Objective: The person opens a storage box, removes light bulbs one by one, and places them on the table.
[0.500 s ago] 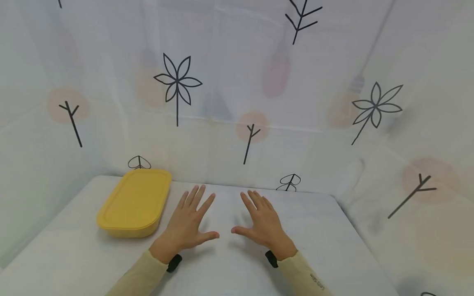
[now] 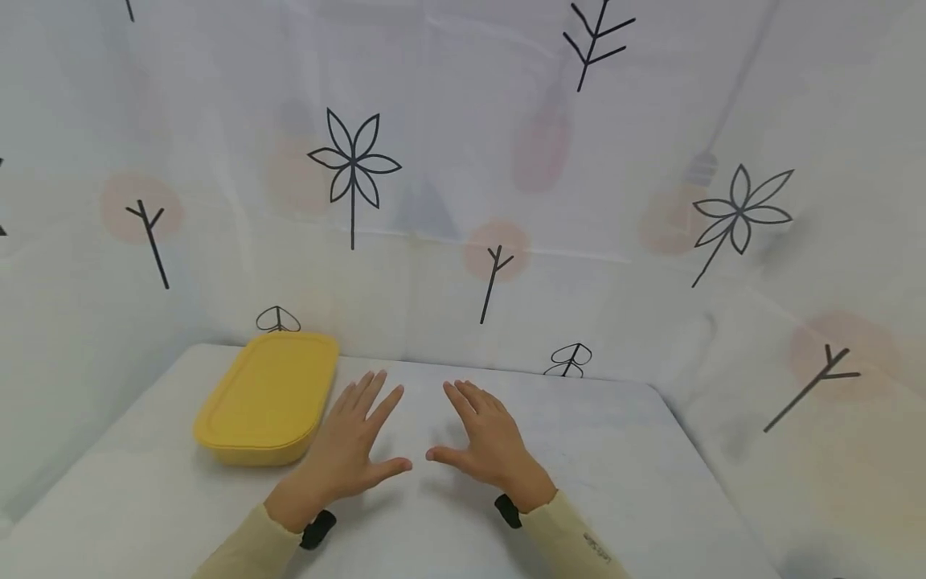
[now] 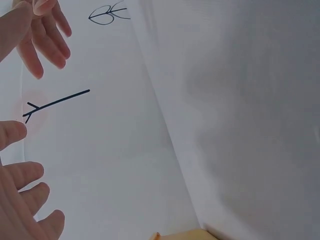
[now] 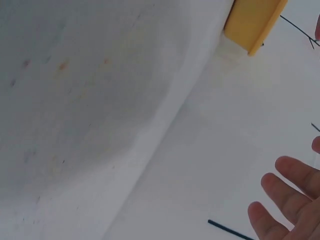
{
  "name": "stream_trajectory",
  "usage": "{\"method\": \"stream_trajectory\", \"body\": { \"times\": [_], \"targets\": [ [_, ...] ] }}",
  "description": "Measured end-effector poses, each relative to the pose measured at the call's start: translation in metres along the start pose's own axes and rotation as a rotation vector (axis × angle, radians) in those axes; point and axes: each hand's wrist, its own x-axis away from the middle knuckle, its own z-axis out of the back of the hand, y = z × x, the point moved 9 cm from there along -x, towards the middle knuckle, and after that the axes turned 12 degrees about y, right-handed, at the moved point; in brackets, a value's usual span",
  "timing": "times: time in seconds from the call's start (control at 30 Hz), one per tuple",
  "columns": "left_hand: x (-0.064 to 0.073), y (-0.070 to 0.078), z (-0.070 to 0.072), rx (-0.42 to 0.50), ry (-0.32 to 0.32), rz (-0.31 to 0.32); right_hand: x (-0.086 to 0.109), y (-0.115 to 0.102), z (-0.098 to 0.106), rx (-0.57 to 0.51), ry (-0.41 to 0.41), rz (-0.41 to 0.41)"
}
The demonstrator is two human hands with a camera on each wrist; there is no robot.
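Observation:
Both hands hover over a white table, fingers spread and nothing held. My left hand [image 2: 343, 446] is just right of a yellow lidded container [image 2: 269, 394], overlapping its right side in the head view; whether they touch I cannot tell. My right hand [image 2: 492, 442] is farther right, its thumb pointing at the left thumb across a small gap. In the left wrist view the left hand [image 3: 22, 195] shows at lower left and the right hand [image 3: 45, 35] at upper left. The right wrist view has the right hand [image 4: 292, 205] at lower right and the container [image 4: 252, 22] at the top.
The white table [image 2: 608, 466] ends at the back against a hanging white cloth [image 2: 434, 145] printed with plant drawings and pale pink spots. More of this cloth closes off the left and right sides. Dark bands sit on both wrists.
In the head view both hands have shifted left and slightly down, the left one now nearer the yellow container. The whole scene has slid slightly right. The fingers remain spread.

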Motion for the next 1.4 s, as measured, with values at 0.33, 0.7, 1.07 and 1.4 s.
{"method": "stream_trajectory", "body": {
  "times": [0.33,0.7,1.07,1.4],
  "targets": [
    [0.020,-0.017,0.021,0.026,0.046,0.004,-0.013,-0.027,-0.025,-0.057,-0.058,0.014],
    [0.034,-0.045,0.042,0.050,0.064,0.060,-0.028,-0.059,-0.045,-0.090,-0.069,0.052],
    [0.047,-0.077,0.058,0.043,0.054,0.139,-0.042,-0.086,-0.071,-0.133,-0.146,0.003],
    [0.061,-0.111,0.062,0.070,-0.081,0.292,-0.050,-0.102,-0.095,-0.162,-0.240,-0.086]
  ]
}}
